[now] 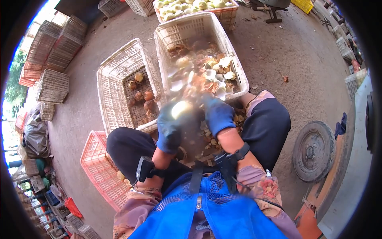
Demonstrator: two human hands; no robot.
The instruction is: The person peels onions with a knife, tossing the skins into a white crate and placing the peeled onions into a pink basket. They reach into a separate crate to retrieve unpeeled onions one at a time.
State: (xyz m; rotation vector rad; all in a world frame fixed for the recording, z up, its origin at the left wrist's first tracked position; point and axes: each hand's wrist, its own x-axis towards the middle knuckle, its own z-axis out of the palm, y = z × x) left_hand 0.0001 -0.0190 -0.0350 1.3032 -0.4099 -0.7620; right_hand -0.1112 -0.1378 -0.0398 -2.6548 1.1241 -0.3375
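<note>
Left hand: curled round one pale onion, at the near edge of the peel crate.
Right hand: alongside, blurred; cannot tell its hold.
Onion: peeling seemingly in hand; next calls for steady grip.
Side crate: about six brown onions.
Far crate: peeled onions, beyond counting.
</note>
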